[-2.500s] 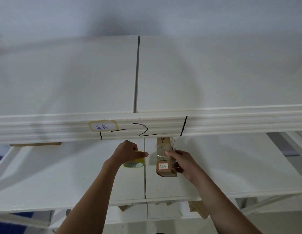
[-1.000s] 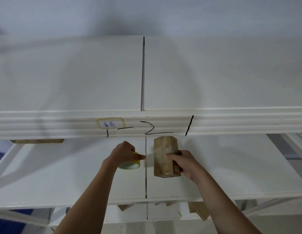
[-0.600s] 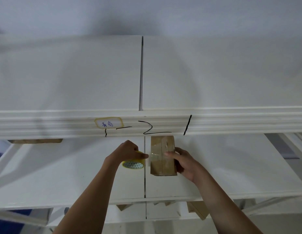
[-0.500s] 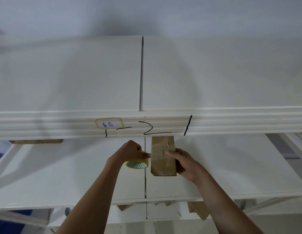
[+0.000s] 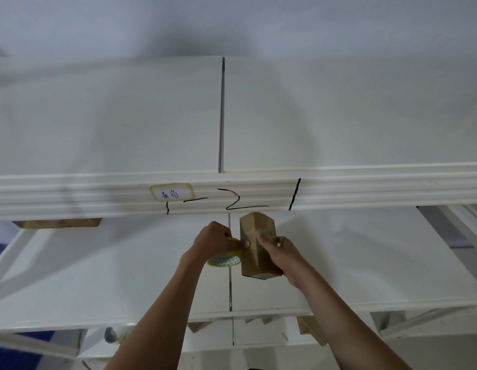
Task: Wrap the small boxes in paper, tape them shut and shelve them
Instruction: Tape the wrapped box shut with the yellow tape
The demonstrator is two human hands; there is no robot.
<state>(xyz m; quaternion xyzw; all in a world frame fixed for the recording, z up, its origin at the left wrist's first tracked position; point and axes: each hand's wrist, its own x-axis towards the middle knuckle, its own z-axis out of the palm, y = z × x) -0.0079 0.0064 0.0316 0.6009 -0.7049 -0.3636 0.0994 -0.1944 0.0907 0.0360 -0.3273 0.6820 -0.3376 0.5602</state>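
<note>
A small box wrapped in brown paper [image 5: 256, 236] is held above the white middle shelf [image 5: 365, 268], turned so that an edge faces me. My right hand [image 5: 282, 256] grips its right side, fingers curled round it. My left hand [image 5: 214, 240] grips a yellow roll of tape [image 5: 223, 260] right against the box's left side, thumb touching the paper. Most of the roll is hidden under that hand.
The upper shelf's front rail [image 5: 365, 193] crosses just above the box, with a yellow-edged label [image 5: 171, 193] and black marker lines. A brown wrapped parcel [image 5: 57, 223] shows under the rail at the left. Brown paper pieces [image 5: 309, 329] lie on the lower shelf.
My right hand has turned the box, so an edge now faces me instead of a flat face. My left hand with the tape has closed in against the box's left side.
</note>
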